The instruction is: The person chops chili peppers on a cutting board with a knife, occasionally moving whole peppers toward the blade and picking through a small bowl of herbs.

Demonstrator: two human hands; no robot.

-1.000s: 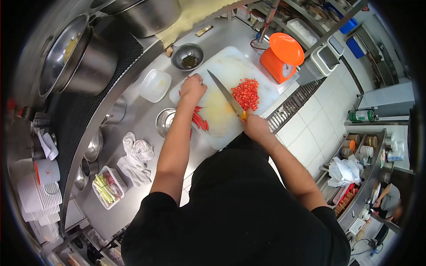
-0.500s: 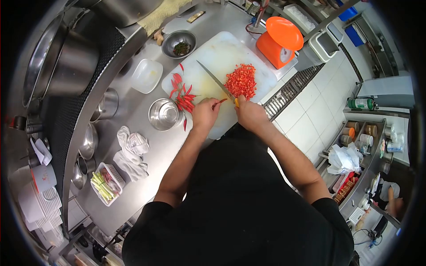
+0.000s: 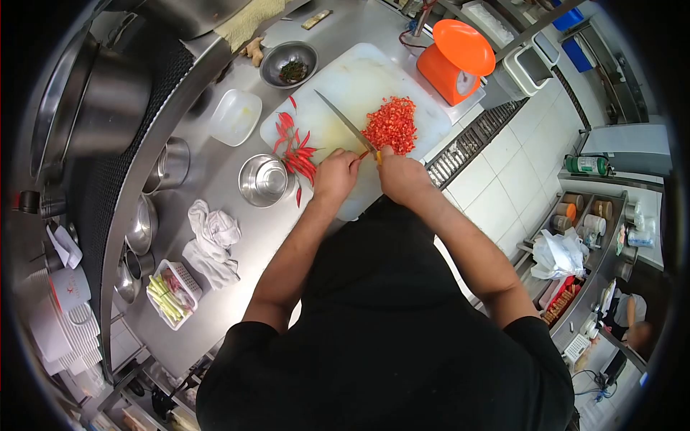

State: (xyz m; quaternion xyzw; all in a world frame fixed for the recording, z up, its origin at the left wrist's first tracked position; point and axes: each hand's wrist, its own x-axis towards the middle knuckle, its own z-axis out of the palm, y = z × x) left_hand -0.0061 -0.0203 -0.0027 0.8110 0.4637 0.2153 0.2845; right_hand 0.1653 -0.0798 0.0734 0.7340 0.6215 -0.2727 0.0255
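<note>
My right hand (image 3: 402,177) is closed around the yellow handle of a long knife (image 3: 343,121), whose blade points away to the upper left over a white cutting board (image 3: 359,65). Pinched in my left hand (image 3: 336,174) is a red chili (image 3: 364,155), its end close to the blade near the handle. To the right of the blade lies a heap of chopped red chili (image 3: 392,126). Several whole red chilies (image 3: 298,159) are piled at the board's left edge, beyond my left hand. My fingers partly hide the held chili and the knife handle.
Left of the board stand an empty steel bowl (image 3: 263,180), a white plastic container (image 3: 236,117) and a bowl of dark green herbs (image 3: 289,65). An orange scale (image 3: 455,63) is at the right corner. A cloth (image 3: 213,241) and a white basket (image 3: 175,294) lie nearer.
The knife has shifted slightly left with my right hand. My left hand has moved slightly right, still holding the chili, and the two hands are closer together. The view has shifted a little.
</note>
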